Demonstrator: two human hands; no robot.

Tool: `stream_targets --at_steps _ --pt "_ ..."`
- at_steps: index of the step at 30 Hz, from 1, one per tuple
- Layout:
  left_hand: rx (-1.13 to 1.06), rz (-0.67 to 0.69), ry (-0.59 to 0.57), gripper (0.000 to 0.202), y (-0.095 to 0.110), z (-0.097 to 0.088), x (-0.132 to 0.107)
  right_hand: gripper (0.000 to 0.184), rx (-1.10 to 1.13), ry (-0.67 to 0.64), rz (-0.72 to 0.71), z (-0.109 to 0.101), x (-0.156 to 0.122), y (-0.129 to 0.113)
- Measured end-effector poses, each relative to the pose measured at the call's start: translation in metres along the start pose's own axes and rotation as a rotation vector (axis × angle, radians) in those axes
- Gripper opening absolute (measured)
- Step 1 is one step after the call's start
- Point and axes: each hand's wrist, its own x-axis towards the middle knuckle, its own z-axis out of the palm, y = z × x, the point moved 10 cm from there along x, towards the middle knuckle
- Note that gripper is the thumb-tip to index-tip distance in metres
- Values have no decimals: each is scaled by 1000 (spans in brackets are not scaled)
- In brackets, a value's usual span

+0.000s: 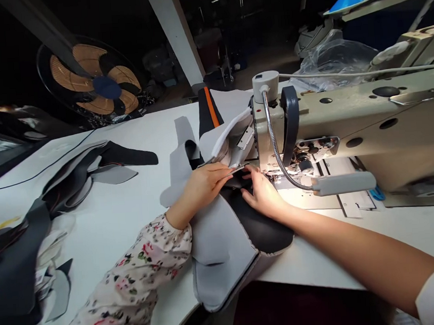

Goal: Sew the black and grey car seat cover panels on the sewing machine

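My left hand, in a floral sleeve, rests on a grey and black padded fabric piece, fingers pinched together on its edge near the needle. My right hand lies flat on the black part of the same piece, fingers pressing it down just left of the presser foot of the beige sewing machine. The fabric runs from the machine toward me and hangs over the table's front edge. More of it, with an orange stripe, trails behind the machine head.
A white table carries a pile of black and grey cut pieces at the left. A gooseneck lamp lights the needle area. A floor fan stands behind the table; plastic bags and other machines sit at the far right.
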Motion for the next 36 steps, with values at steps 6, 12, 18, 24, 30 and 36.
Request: stream_targets --at_steps 6,12,18,24,30,36 --pt "-128 -94 -168 28 20 21 5 61 -13 -9 70 1 4 11" --pt "226 11 -400 28 41 61 -9 52 -74 -1 80 -4 6 10" --pt "231 -4 -436 24 41 70 -14 40 -160 -43 92 -7 -2 7" --pt "232 32 -499 16 42 94 -12 44 -193 -80 185 -9 5 17" --pt "216 34 -496 19 40 105 -10 79 -184 -197 128 -16 -22 0" --pt "123 63 -453 21 45 103 4 74 -252 -454 -257 -19 -96 -35"
